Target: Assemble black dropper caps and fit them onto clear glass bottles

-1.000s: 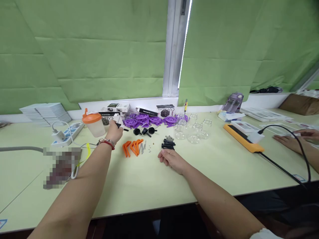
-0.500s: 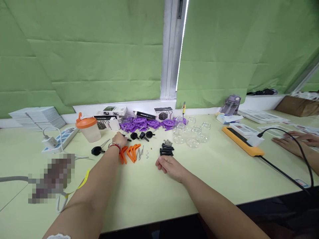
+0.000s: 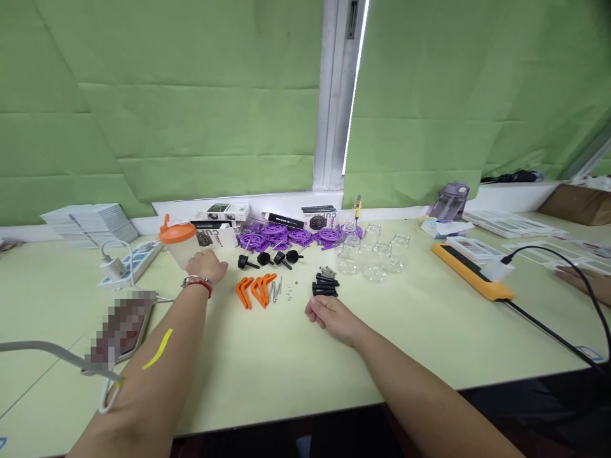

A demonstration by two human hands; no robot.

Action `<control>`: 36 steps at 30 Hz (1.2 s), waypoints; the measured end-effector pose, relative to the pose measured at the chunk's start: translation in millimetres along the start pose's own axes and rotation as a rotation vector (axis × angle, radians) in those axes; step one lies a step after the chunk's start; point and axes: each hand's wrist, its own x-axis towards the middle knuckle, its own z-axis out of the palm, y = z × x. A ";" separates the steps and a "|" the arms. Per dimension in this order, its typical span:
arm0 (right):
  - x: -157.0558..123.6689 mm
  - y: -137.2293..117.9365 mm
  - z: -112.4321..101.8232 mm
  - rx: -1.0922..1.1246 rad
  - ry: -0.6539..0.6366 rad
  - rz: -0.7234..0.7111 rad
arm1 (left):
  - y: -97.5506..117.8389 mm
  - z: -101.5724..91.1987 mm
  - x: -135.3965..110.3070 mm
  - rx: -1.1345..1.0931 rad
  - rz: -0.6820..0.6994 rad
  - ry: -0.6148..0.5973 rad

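Note:
My left hand (image 3: 206, 266) lies palm down on the table beside a clear cup with an orange lid (image 3: 179, 245). Its fingers are bent down and whatever is under them is hidden. A red bracelet sits on that wrist. To its right lies a row of black knobs with pins (image 3: 267, 257), then orange brackets (image 3: 255, 289) and small screws (image 3: 281, 291). My right hand (image 3: 334, 315) rests on the table as a loose fist, with nothing visible in it. It sits just in front of a pile of black bars and springs (image 3: 324, 285).
Purple wheels (image 3: 286, 235), small boxes (image 3: 222, 213) and clear glass jars (image 3: 375, 257) line the back of the table. A power strip (image 3: 133, 257) and a stack of white sheets (image 3: 90, 222) are at the left. An orange device (image 3: 472, 270) with a black cable is at the right. Another person's hand (image 3: 582, 277) rests at the far right.
My left hand moved left from the orange brackets to beside the cup. A fourth black knob now lies in the row. The knob seen left of the hand is out of sight.

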 end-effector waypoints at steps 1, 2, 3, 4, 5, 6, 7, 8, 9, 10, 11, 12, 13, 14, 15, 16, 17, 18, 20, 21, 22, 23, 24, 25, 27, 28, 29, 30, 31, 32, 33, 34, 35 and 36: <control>0.3 1.8 0.2 -0.016 0.005 -0.008 | -7.7 -3.3 -2.4 0.017 -0.039 -0.009; 0.4 3.8 0.6 -0.034 0.010 -0.017 | -14.6 -4.9 -5.4 0.028 -0.069 -0.030; 0.5 5.6 1.3 -0.056 0.018 -0.028 | -20.4 -4.8 -8.8 0.036 -0.092 -0.057; 0.4 7.0 2.3 -0.081 0.032 -0.040 | -24.9 -3.3 -12.4 0.041 -0.103 -0.087; 0.3 7.8 3.5 -0.109 0.052 -0.055 | -28.1 -0.8 -16.0 0.043 -0.108 -0.112; 0.3 7.7 4.7 -0.142 0.078 -0.073 | -30.1 2.1 -19.4 0.045 -0.106 -0.131; 0.8 6.4 6.0 -0.179 0.105 -0.088 | -31.3 5.2 -22.5 0.045 -0.099 -0.142; 2.0 4.0 6.9 -0.219 0.131 -0.099 | -32.0 8.1 -25.2 0.043 -0.087 -0.147; 4.1 0.3 7.4 -0.266 0.155 -0.105 | -32.3 10.6 -27.4 0.040 -0.071 -0.146; 7.4 -4.6 7.5 -0.327 0.172 -0.111 | -32.6 12.5 -29.2 0.035 -0.054 -0.142; 12.0 -10.3 7.0 -0.401 0.188 -0.119 | -33.0 14.0 -30.7 0.029 -0.040 -0.135; 18.0 -16.4 6.1 -0.495 0.201 -0.136 | -33.6 15.0 -31.8 0.024 -0.028 -0.126; 25.2 -22.5 5.0 -0.612 0.212 -0.163 | -34.6 15.7 -32.8 0.019 -0.021 -0.115; 33.3 -28.2 4.0 -0.737 0.228 -0.192 | -35.7 16.1 -33.5 0.016 -0.016 -0.104; 42.0 -33.0 3.2 -0.863 0.232 -0.195 | -37.0 16.2 -34.1 0.012 -0.010 -0.094; 50.8 -36.7 3.0 -0.994 0.221 -0.191 | -38.4 16.2 -34.6 0.004 -0.002 -0.082; 59.3 -39.1 3.3 -1.110 0.185 -0.174 | -39.7 15.9 -35.0 -0.007 0.008 -0.067; 67.0 -40.4 4.4 -1.198 0.147 -0.159 | -40.7 15.2 -35.4 -0.020 0.018 -0.047; 79.2 -40.1 8.2 -1.269 0.117 -0.135 | -41.6 12.8 -36.5 -0.046 0.039 0.005; 83.4 -39.0 10.7 -1.280 0.116 -0.129 | -41.4 11.1 -37.4 -0.057 0.047 0.033; 86.3 -37.7 13.2 -1.284 0.122 -0.125 | -40.7 9.2 -38.6 -0.066 0.055 0.059; 88.2 -36.4 15.6 -1.292 0.126 -0.122 | -39.6 7.1 -40.2 -0.074 0.064 0.081; 89.3 -35.1 17.6 -1.299 0.130 -0.119 | -38.1 5.0 -42.1 -0.084 0.074 0.102; 89.7 -33.9 19.3 -1.305 0.137 -0.115 | -36.3 3.0 -44.2 -0.097 0.089 0.123; 89.3 -32.0 21.2 -1.312 0.149 -0.111 | -32.3 -0.4 -48.7 -0.133 0.129 0.172; 88.7 -31.4 21.6 -1.313 0.153 -0.110 | -30.1 -2.0 -50.9 -0.154 0.154 0.200; 87.9 -31.1 21.8 -1.314 0.155 -0.112 | -27.7 -3.5 -53.2 -0.179 0.179 0.229; 86.9 -31.3 21.9 -1.312 0.157 -0.115 | -25.2 -5.2 -55.5 -0.205 0.206 0.255; 85.7 -31.9 21.9 -1.309 0.158 -0.121 | -22.5 -7.1 -58.0 -0.234 0.237 0.276; 84.3 -33.1 21.7 -1.303 0.160 -0.127 | -19.5 -9.3 -60.7 -0.265 0.271 0.285; 82.6 -35.0 21.5 -1.295 0.165 -0.134 | -16.3 -11.8 -64.0 -0.297 0.308 0.275; 80.5 -37.5 21.0 -1.285 0.172 -0.141 | -12.8 -14.6 -67.9 -0.328 0.349 0.245; 77.7 -40.4 20.1 -1.281 0.181 -0.148 | -9.3 -17.5 -72.6 -0.354 0.390 0.194; 74.3 -43.4 18.7 -1.264 0.198 -0.156 | -5.8 -20.4 -78.2 -0.375 0.433 0.121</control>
